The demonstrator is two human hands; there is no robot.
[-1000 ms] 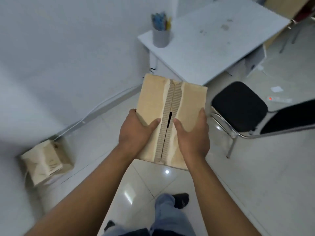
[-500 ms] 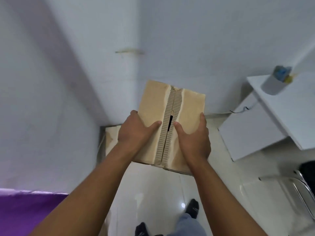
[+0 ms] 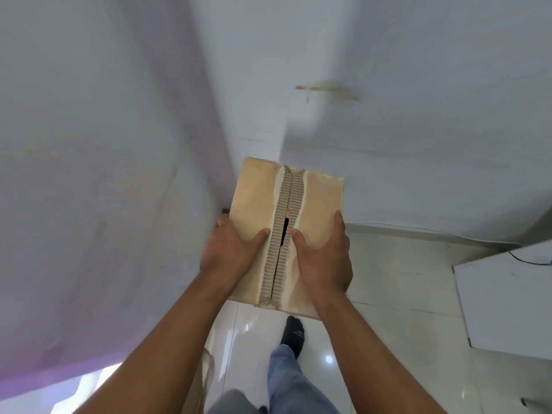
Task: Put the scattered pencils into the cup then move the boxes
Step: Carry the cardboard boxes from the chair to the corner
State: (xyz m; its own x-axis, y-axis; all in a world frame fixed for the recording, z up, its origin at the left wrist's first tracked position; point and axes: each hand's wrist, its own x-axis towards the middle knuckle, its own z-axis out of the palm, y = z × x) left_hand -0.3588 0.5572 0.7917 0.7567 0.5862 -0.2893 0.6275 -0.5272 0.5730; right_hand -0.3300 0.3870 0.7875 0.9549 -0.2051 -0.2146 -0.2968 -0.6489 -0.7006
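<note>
Glossy white tile floor [image 3: 403,294] — socked foot [image 3: 294,333] on it, desk [image 3: 507,300] at right.

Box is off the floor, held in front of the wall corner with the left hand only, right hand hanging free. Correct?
Not quite. The head view shows both hands on the cardboard box: the left hand grips its left side and the right hand grips its right side, each thumb on top beside the torn centre seam. The rest stands: the box is off the floor, in front of the wall corner.

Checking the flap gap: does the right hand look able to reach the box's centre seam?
Likely yes: the right hand grips the box right beside the uncovered seam, with nothing between them.
</note>
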